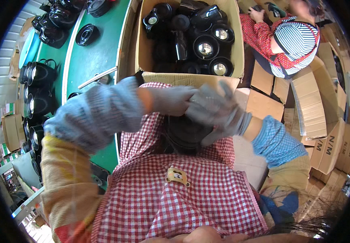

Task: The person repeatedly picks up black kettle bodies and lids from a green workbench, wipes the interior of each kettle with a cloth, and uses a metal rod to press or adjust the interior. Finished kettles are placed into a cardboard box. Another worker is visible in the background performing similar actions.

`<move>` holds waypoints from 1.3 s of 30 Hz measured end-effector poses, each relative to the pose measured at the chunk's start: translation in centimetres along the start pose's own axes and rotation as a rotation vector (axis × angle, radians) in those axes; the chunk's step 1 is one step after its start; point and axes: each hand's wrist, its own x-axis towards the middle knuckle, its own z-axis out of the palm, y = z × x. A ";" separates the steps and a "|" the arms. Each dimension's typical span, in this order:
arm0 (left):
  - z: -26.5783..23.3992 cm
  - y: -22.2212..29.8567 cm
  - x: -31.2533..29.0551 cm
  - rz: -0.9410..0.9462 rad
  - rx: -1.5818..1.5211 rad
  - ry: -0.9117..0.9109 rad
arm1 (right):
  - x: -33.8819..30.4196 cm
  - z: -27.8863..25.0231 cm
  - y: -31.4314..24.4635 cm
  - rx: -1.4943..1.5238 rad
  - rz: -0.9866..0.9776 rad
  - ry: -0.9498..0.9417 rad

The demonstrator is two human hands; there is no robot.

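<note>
Both my hands wear grey gloves and meet over my lap. A black round part, dark and glossy in places, sits between my knees under them; its exact kind does not show. My left hand has its fingers closed at the part's far edge, against the right hand; what is inside them is hidden. Motion blurs the upper fingers of my right hand, while its lower fingers curl against the right side of the black part.
Just beyond my hands stands an open carton holding black, shiny-ended parts. At left, a green worktop carries a black ring-shaped part, a metal bar and black pots. A co-worker sits at far right near cardboard boxes.
</note>
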 end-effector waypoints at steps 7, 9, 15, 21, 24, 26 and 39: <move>-2.9 4.1 3.7 -0.428 0.179 -0.124 | 5.1 1.4 -5.7 -0.450 -0.627 0.300; -1.0 2.2 2.2 -0.199 0.195 -0.030 | 2.6 -0.5 -2.5 -0.463 -0.606 0.375; 1.1 -2.9 0.0 -0.160 0.071 0.292 | 3.2 1.5 -2.5 -0.419 -0.523 0.341; 2.9 -3.2 1.2 -0.172 0.105 0.125 | 0.8 4.2 5.2 -0.618 -0.532 -0.379; 1.3 -3.3 -2.0 0.115 -0.166 0.210 | 1.6 2.6 3.3 -0.435 -0.530 -0.157; -0.1 -1.6 0.5 -0.088 -0.005 0.131 | 3.5 1.7 -0.9 -0.259 -0.492 0.145; 0.3 -3.3 -0.3 -0.179 -0.133 -0.125 | 2.9 1.2 -1.0 -0.339 -0.552 0.152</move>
